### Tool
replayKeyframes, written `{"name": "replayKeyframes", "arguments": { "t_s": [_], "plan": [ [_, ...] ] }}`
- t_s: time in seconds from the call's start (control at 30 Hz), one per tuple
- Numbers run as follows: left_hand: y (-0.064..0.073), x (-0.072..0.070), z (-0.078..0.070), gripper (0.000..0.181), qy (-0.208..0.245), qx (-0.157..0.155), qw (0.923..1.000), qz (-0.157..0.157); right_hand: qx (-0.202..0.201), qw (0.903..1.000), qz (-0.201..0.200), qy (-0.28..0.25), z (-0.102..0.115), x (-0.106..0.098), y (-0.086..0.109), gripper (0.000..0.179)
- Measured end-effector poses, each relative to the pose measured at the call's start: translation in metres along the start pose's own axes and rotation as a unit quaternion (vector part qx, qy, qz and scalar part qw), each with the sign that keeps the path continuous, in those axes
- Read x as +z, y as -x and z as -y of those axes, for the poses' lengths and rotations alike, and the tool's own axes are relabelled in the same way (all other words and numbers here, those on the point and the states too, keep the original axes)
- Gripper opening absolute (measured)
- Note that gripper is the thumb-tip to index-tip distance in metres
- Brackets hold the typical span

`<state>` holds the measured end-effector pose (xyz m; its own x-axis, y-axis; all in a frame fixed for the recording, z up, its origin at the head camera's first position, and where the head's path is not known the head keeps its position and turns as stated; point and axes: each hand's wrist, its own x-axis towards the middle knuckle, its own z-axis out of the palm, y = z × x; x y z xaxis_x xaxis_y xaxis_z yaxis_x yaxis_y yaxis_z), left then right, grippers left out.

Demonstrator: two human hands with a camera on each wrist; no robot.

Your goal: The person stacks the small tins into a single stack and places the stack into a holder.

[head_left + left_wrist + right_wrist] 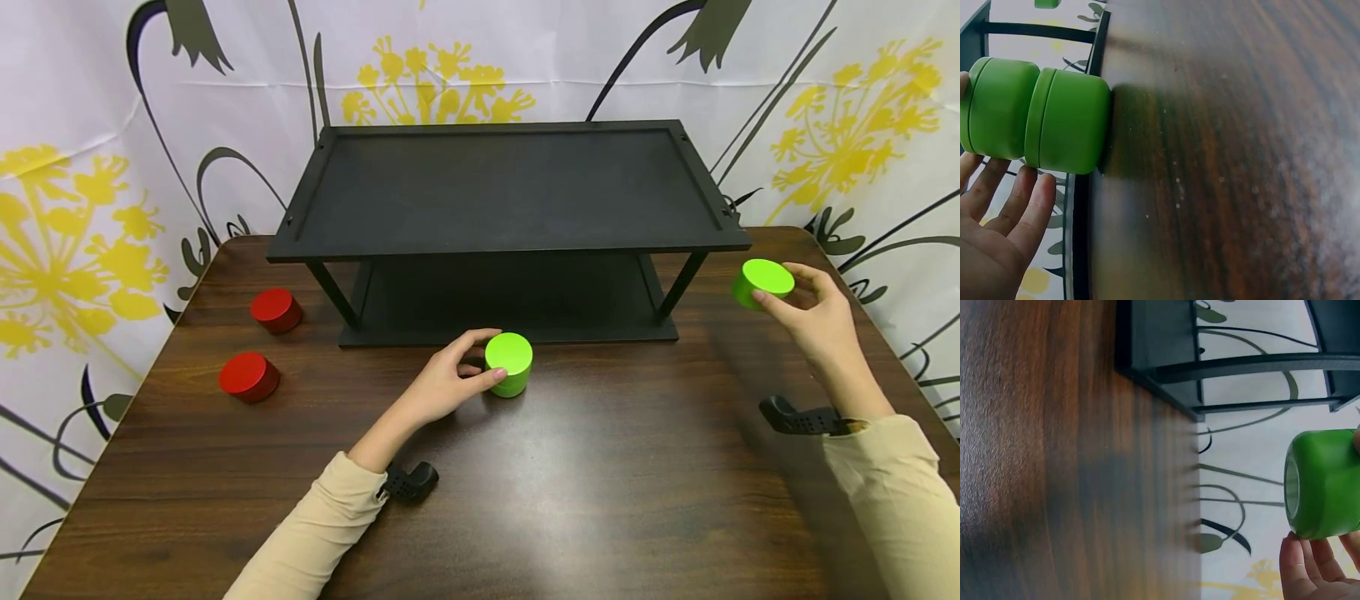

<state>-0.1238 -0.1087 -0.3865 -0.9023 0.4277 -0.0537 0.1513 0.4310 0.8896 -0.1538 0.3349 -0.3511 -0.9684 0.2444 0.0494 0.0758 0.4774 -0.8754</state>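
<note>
Two green lidded canisters stand stacked on the table in front of the black shelf. My left hand [442, 379] grips the upper canister [1005, 107], thumb on the near side and fingers round the far side. The lower canister [1072, 122] rests on the tabletop, its lid under the upper one. Off to the right, beside the shelf, my right hand [817, 317] holds a third green canister [763, 283] between thumb and fingers. That canister hangs in the air, its base [1293, 487] clear of the wood.
A black two-tier shelf [502, 187] stands at the back of the wooden table [600, 483]. Two red canisters [276, 310] sit left of it, one nearer me. A patterned cloth [247, 92] hangs behind and around the sides.
</note>
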Motion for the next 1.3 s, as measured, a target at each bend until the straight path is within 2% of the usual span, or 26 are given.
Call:
{"name": "replayKeyframes", "arguments": {
  "t_s": [0.17,0.23,0.33,0.47,0.7,0.87,1.1,1.3],
  "plan": [
    [0.001,0.000,0.002,0.059,0.006,0.017,0.9998,0.004,-0.021,0.9992,0.024,-0.023,0.004,0.002,0.004,0.043],
    [0.001,0.000,0.002,0.060,0.006,0.022,0.9997,0.006,-0.034,0.9976,0.037,-0.049,0.005,0.003,0.006,0.043],
    [0.002,0.000,0.002,0.058,0.004,0.022,0.9997,0.008,-0.049,0.9909,0.058,-0.111,0.006,0.007,0.009,0.044],
    [0.003,-0.001,0.002,0.057,0.003,0.015,0.9999,0.007,-0.064,0.9821,0.086,-0.156,0.008,0.012,0.012,0.045],
    [0.002,-0.002,0.003,0.057,0.018,0.006,0.9997,0.014,-0.073,0.9763,0.121,-0.164,0.010,0.021,0.019,0.047],
    [0.000,0.000,0.004,0.059,0.037,-0.013,0.9990,0.024,-0.090,0.9709,0.141,-0.172,0.014,0.029,0.025,0.047],
    [-0.001,0.001,0.004,0.059,0.045,-0.023,0.9985,0.021,-0.113,0.9625,0.171,-0.178,0.024,0.049,0.032,0.049],
    [-0.001,-0.001,0.004,0.059,0.050,-0.028,0.9981,0.023,-0.126,0.9666,0.191,-0.115,0.041,0.065,0.038,0.050]
  ]
}}
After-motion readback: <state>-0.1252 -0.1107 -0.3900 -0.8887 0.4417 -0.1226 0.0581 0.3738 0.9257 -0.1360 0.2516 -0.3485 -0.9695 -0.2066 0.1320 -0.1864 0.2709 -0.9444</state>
